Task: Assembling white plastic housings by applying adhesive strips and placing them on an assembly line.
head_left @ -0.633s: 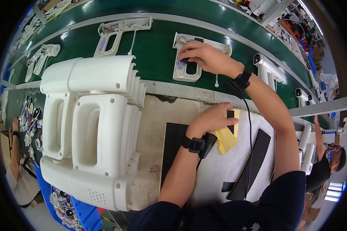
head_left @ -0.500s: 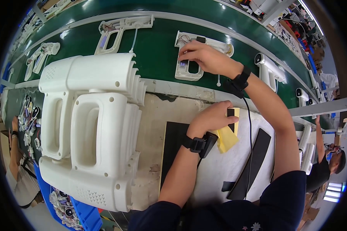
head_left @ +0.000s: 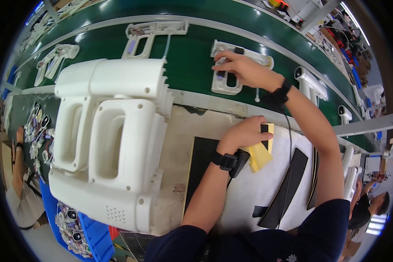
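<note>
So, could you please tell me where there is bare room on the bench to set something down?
Bare grey bench lies between the black foam sheet under the left hand and the black strips. The stacked white plastic housings crowd the left; the green belt is bare between shells.

Stacked white housings crowding the bench's left; open worktop between black foam sheet and strips.

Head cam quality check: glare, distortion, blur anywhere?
Head view: heavy fisheye, the green conveyor belt and its rail bow toward the rim, black vignette at the corners. Overhead lights glare in patches along the belt's far edge. The stacked white housings look bright but keep detail. Right hand and left hand are sharp, with no obvious motion blur.
</note>
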